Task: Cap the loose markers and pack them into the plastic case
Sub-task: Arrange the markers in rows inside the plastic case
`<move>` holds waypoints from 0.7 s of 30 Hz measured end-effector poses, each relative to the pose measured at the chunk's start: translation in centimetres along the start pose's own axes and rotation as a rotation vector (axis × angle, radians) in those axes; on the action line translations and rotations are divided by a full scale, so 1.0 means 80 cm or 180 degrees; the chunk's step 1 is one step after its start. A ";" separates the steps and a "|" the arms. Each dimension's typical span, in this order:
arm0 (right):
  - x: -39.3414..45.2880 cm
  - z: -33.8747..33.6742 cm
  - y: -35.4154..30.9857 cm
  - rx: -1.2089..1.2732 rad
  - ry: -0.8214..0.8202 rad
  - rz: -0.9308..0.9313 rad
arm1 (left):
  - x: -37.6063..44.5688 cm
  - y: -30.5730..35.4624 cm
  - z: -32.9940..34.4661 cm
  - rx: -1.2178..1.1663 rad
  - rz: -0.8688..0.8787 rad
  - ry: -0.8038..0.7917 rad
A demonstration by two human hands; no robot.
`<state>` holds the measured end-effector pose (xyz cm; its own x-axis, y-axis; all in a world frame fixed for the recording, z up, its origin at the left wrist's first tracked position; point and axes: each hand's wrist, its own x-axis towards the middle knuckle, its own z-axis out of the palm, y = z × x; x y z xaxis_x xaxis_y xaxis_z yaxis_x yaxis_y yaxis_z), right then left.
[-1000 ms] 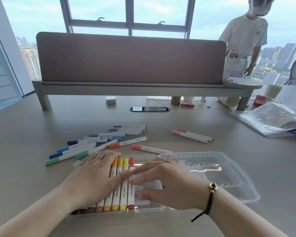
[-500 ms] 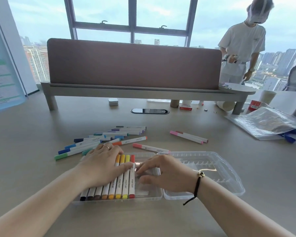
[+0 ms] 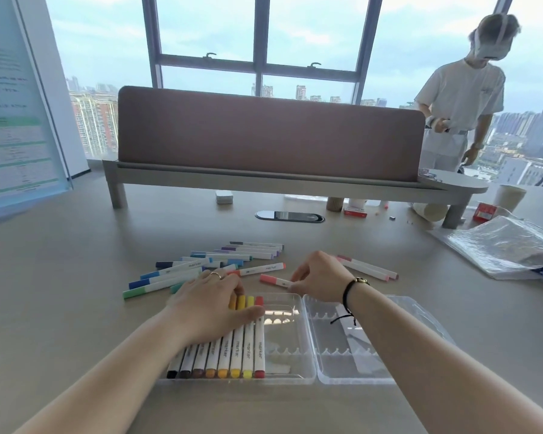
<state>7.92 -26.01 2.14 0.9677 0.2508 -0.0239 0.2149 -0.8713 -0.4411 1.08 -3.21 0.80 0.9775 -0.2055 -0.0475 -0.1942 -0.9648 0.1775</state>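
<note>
Grey worktop [image 3: 76, 308] under a tall window holds my open plastic case [image 3: 308, 368]. Eight capped markers [image 3: 232, 352] fill its left side; my left hand [image 3: 213, 305] lies spread flat on them. At one o'clock my right hand [image 3: 318, 281] pinches a coral marker [image 3: 273, 280]. Blues at eleven o'clock and two pinks remain unpacked; roughly a third is done, I'd judge.

The right hand [image 3: 318, 278] has left the plastic case [image 3: 292, 375], where a second ago it lay beside the packed markers [image 3: 229, 355], and reached toward the counter's far edge. Its fingers now pinch the white barrel of the pink-capped marker [image 3: 275, 280] lying just beyond the case. The view has shifted slightly upward.
</note>
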 end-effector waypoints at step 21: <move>0.046 0.019 -0.050 -0.0392 0.0021 -0.0533 | -0.010 -0.002 0.000 -0.0384 -0.0111 0.0262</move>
<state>10.44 -20.96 2.43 0.9179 0.3940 0.0465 0.3868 -0.8628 -0.3254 0.32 -2.88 0.83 0.9879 -0.1533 0.0243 -0.1536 -0.9433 0.2941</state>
